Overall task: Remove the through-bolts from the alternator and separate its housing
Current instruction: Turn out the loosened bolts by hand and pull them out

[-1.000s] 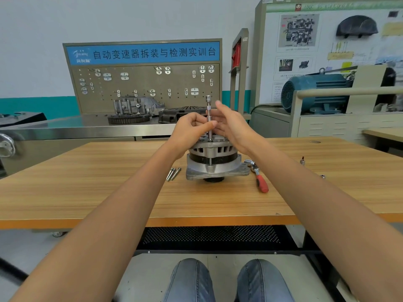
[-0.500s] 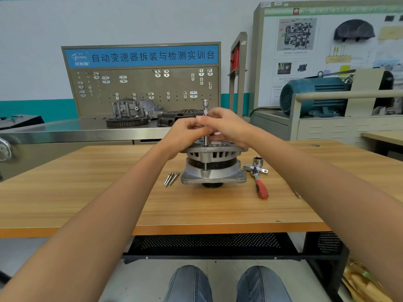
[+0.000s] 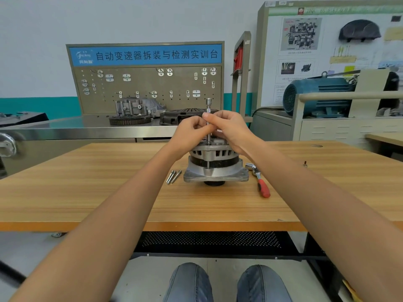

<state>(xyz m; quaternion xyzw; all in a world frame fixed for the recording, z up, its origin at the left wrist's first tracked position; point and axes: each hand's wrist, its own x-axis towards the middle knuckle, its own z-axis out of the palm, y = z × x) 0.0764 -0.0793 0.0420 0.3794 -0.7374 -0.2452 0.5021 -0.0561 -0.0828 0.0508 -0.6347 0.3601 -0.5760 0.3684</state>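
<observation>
at frame centre, left hand and right hand pinch the upright extension bar, fingers curled, likely spinning a through-bolt out of the alternator.

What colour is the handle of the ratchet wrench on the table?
Red, on the ratchet wrench, seen in the head view.

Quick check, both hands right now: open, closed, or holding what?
Left hand: fingers pinch the upright extension bar above the alternator.
Right hand: fingers pinch the same bar.
</observation>
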